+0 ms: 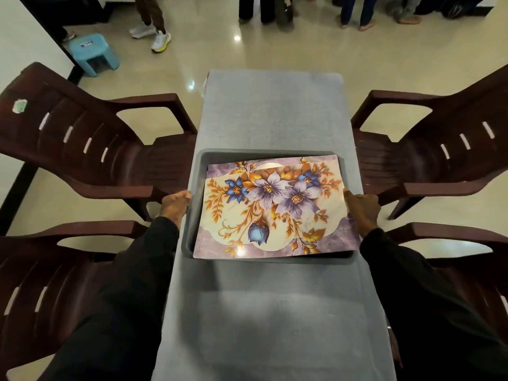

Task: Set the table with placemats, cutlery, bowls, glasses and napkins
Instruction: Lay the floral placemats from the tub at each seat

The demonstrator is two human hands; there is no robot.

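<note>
A grey plastic tub [202,160] sits on the narrow table [275,111], which is covered in a grey cloth. Floral placemats [275,210] with purple and blue flowers lie stacked on top of the tub and hide whatever is inside. My left hand [176,204] grips the tub's left rim, fingers curled over the edge. My right hand [361,209] holds the right side, its thumb lying on the top placemat's edge. Both sleeves are dark.
Dark brown plastic armchairs flank the table: two on the left [90,144] [55,284] and two on the right [428,155] [467,270]. A light blue stool [93,52] stands far left. Several people's legs [154,20] stand beyond the table's far end.
</note>
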